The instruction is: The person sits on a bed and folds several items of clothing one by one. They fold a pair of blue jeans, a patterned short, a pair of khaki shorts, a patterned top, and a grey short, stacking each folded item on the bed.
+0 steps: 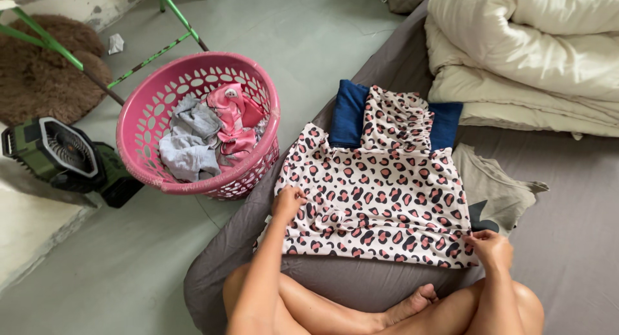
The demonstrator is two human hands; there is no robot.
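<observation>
So the person's sitting cross-legged on the grey-sheeted bed, bare knees right at the bottom of the view. Both hands are on a white leopard-print garment with pink and black spots, spread flat on the bed right in front of the legs. The left hand lies on the cloth near its left edge, fingers curled and pressing down rather than gripping. The right hand is pinching the lower right corner of the hem, thumb and fingers closed on the fabric.

Looks to me like the smoothing-out stage, garment laid out flat and not yet folded over. The next fold would want both hands holding an edge and the cloth kept taut.

A grey-beige t-shirt peeks out from under its right side, and a folded navy blue cloth sits under the top end. Left of the bed on the floor there's a pink plastic laundry basket with clothes in it, and beyond it all a cream quilted duvet.
</observation>
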